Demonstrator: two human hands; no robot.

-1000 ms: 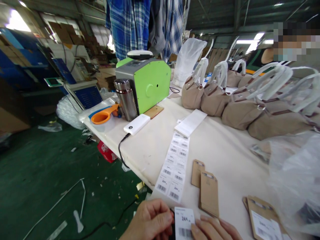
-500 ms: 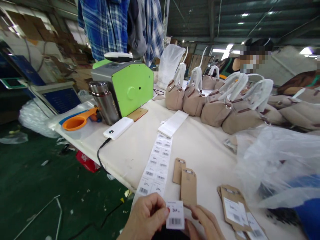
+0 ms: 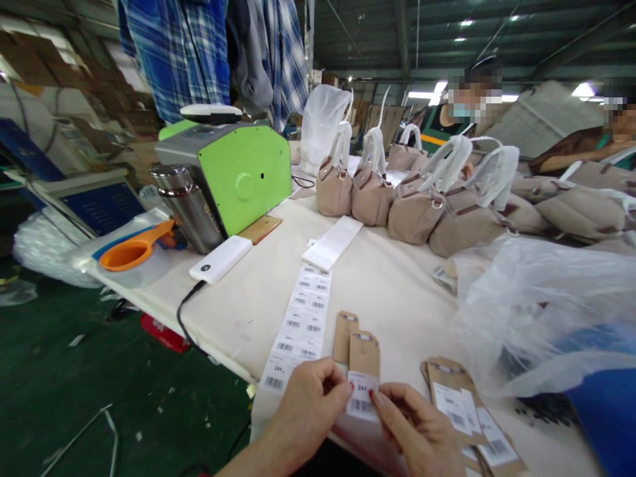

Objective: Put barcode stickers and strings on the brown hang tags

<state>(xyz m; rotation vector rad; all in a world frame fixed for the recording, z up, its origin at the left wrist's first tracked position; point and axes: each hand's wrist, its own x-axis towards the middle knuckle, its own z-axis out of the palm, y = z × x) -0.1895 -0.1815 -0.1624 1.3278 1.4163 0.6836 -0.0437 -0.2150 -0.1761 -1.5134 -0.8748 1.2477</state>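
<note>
My left hand [image 3: 307, 414] and my right hand [image 3: 415, 430] both pinch a small white barcode sticker [image 3: 362, 396] by its edges, just above the near table edge. The sticker sits over the lower end of a brown cardboard hang tag [image 3: 364, 352] lying on the cream table [image 3: 397, 291]. A second brown tag [image 3: 344, 334] lies beside it. A long strip of barcode labels [image 3: 301, 318] runs from a folded white stack [image 3: 332, 242] down to my left hand. More tags with stickers on them [image 3: 460, 411] lie to the right.
A green-sided machine [image 3: 228, 175], steel flask [image 3: 186, 205], orange funnel [image 3: 134, 248] and white power bank [image 3: 220, 258] stand at the table's left end. Beige handbags [image 3: 422, 209] line the back. A clear plastic bag [image 3: 541, 305] bulges at right. Other people sit behind the bags.
Both hands have moved up and forward over the table, bringing the sticker onto the brown tag. The view has swung to the right.
</note>
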